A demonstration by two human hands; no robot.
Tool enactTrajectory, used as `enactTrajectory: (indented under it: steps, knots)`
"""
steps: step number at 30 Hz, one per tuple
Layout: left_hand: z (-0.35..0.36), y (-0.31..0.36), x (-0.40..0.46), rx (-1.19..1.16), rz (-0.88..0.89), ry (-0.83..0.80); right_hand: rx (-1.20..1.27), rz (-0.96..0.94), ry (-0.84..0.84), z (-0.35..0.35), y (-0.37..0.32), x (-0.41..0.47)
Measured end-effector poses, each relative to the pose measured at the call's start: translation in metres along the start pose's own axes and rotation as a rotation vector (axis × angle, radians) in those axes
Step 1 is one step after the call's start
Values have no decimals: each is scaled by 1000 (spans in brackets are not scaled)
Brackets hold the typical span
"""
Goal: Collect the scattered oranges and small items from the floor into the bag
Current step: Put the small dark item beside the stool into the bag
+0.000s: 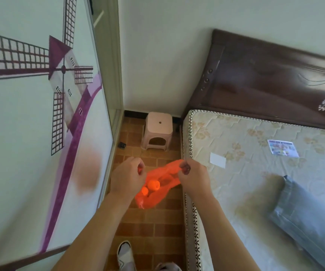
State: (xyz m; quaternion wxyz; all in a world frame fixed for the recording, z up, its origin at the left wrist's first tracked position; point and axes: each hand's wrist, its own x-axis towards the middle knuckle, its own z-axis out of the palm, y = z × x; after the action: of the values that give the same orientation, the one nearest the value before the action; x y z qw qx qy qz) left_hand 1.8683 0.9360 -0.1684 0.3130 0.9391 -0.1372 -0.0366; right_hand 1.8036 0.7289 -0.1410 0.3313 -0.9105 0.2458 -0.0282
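An orange plastic bag (157, 196) hangs between my two hands above the brown tiled floor. My left hand (127, 176) pinches one edge of its mouth. My right hand (194, 178) pinches the other edge, holding the mouth apart. Two oranges (153, 185) show through the bag, a larger one above a smaller one (144, 191). A small dark item (121, 145) lies on the floor beside the wardrobe track, further ahead.
A pale plastic stool (157, 130) stands against the far wall. A sliding wardrobe door (40, 114) with a windmill picture lines the left. A bed with a bare mattress (255, 173), folded jeans (310, 218) and a dark headboard fills the right. My white shoe (125, 255) is below.
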Motion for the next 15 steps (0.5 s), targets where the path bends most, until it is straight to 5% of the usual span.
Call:
enactTrajectory:
  steps: [15]
  knots:
    - [-15, 8, 123, -101, -108, 129, 46, -59, -27, -12, -17, 141]
